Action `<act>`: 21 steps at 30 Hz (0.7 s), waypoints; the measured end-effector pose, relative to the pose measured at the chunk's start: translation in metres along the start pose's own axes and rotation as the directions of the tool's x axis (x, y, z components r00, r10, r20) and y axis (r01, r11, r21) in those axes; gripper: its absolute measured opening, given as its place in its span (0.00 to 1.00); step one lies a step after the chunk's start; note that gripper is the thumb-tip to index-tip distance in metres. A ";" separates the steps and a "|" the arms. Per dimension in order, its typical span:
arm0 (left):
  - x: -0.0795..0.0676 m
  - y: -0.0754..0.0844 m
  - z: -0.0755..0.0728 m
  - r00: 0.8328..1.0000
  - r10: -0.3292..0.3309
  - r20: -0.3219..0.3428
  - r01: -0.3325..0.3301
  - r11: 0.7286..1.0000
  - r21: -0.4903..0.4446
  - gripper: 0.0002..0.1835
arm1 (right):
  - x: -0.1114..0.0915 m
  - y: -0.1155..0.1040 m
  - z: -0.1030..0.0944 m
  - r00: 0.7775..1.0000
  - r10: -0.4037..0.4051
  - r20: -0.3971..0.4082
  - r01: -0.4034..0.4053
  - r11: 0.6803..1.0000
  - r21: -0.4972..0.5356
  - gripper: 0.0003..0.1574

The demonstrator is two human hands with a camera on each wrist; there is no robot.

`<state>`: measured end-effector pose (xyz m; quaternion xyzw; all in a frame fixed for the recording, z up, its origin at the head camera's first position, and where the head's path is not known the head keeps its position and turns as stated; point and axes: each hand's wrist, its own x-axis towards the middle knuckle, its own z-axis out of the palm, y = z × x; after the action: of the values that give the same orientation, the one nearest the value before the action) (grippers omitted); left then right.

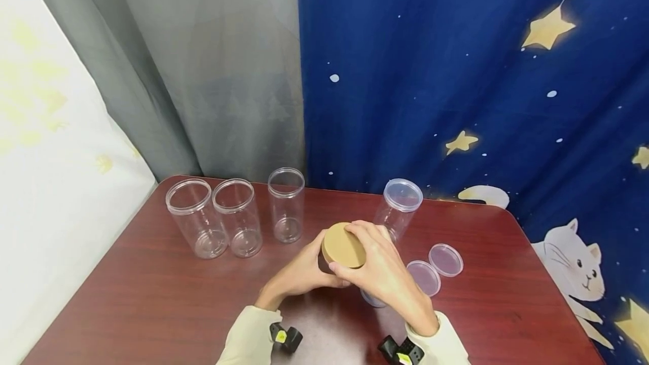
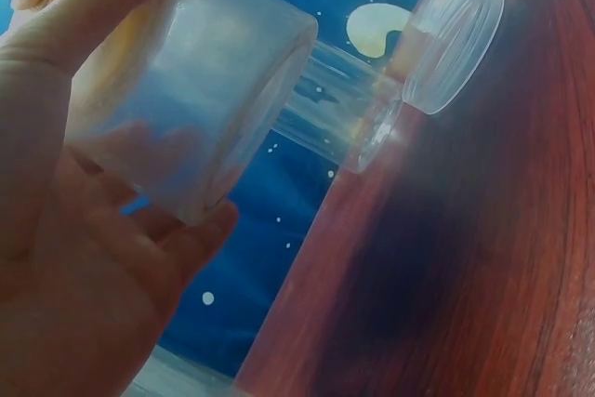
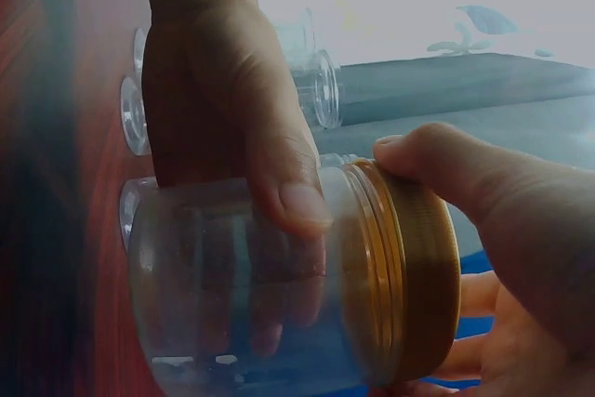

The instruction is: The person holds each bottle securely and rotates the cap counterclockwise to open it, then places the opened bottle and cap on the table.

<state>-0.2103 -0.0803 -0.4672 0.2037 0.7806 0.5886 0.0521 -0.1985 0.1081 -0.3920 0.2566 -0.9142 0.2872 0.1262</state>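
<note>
Both hands share a short clear plastic jar (image 3: 242, 285) with a gold screw lid (image 1: 343, 245), tilted and held up above the table. My left hand (image 1: 304, 269) grips the jar's body, its thumb and fingers wrapped about the clear wall. The right hand (image 1: 380, 263) holds the gold lid by its rim, thumb on one side and fingers on the other. In the right wrist view the lid sits on the jar's mouth. Through the wall in that view, the left fingers show behind the jar.
Three tall clear jars without lids (image 1: 243, 218) stand at the back left of the red-brown table (image 1: 152, 297). Behind the right hand stands a tall jar with a clear lid (image 1: 403, 196). Two loose clear lids (image 1: 446, 259) lie to the right; another round clear piece (image 1: 374, 299) is partly hidden under the right forearm.
</note>
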 end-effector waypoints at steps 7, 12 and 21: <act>-0.001 0.000 -0.002 1.000 0.005 0.020 -0.006 1.000 0.012 0.49 | 0.002 0.005 0.000 0.997 -0.060 0.053 0.058 0.998 0.039 0.42; 0.001 0.000 -0.004 0.999 0.020 0.040 -0.020 1.000 0.007 0.50 | 0.004 0.008 -0.004 0.991 -0.083 0.103 0.077 0.995 0.069 0.44; -0.002 -0.002 -0.012 0.993 0.021 0.116 -0.024 0.999 0.024 0.48 | 0.002 0.009 -0.006 0.978 -0.126 0.163 0.107 0.987 0.122 0.45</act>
<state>-0.2124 -0.0925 -0.4656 0.2471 0.7813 0.5663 0.0879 -0.2049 0.1174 -0.3906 0.3400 -0.8873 0.3076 0.0493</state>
